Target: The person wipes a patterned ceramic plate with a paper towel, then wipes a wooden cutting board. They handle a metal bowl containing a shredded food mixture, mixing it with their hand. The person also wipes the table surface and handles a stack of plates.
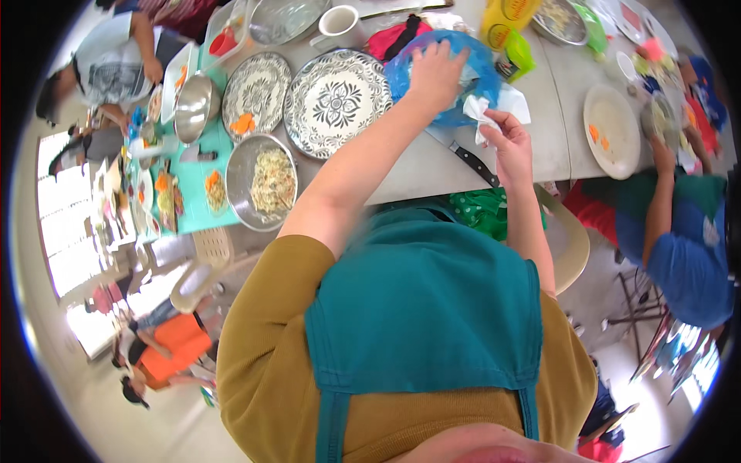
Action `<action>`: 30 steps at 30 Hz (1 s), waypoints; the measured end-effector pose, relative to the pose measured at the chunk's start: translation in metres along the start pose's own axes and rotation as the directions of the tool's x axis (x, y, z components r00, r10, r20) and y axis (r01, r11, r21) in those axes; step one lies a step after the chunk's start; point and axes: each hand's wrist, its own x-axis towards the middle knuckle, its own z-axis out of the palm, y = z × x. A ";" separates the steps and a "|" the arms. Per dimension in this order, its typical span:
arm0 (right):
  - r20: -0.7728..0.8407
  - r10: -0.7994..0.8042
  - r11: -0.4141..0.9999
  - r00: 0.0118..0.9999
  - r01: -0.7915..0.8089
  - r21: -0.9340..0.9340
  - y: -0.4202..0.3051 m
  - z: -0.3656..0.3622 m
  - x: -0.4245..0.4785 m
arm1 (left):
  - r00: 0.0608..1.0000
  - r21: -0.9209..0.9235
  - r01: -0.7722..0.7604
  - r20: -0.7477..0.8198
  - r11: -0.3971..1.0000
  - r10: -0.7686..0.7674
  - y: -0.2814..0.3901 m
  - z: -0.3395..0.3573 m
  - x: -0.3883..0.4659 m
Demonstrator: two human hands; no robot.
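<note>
My left hand reaches over a crumpled blue plastic bag, fingers spread and touching it; what lies under the fingers is partly hidden. Between the thumb and fingers of my right hand is a crumpled white paper napkin. Another white napkin lies flat behind that hand. A kitchen knife with a black riveted handle rests on the table just left of my right hand, handle toward the table's front edge. Left of the bag stands a white plate with a black floral pattern.
A steel bowl of shredded salad and a patterned plate with carrot pieces sit left. Behind are a white mug and a bright green packet. At right, a co-worker's hand touches a bowl near an oval plate.
</note>
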 end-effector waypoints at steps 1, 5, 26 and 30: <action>0.005 -0.039 0.998 0.999 0.039 -0.047 -0.006 0.009 0.007 | 0.997 -0.123 0.023 0.079 0.992 -0.013 0.002 -0.006 0.003; 0.020 -0.319 0.873 0.947 0.302 -0.384 -0.021 0.041 0.035 | 0.997 -0.027 -0.060 0.048 0.998 0.061 -0.007 -0.002 -0.007; 0.459 -0.582 0.258 0.671 0.688 -0.679 -0.027 0.060 0.052 | 0.929 -0.274 -0.104 -0.370 0.956 -0.005 -0.013 -0.029 -0.079; 0.368 -0.625 0.476 0.689 0.709 -0.520 -0.036 0.084 0.032 | 0.895 -0.514 -0.096 -0.419 0.852 -0.153 -0.007 -0.024 -0.063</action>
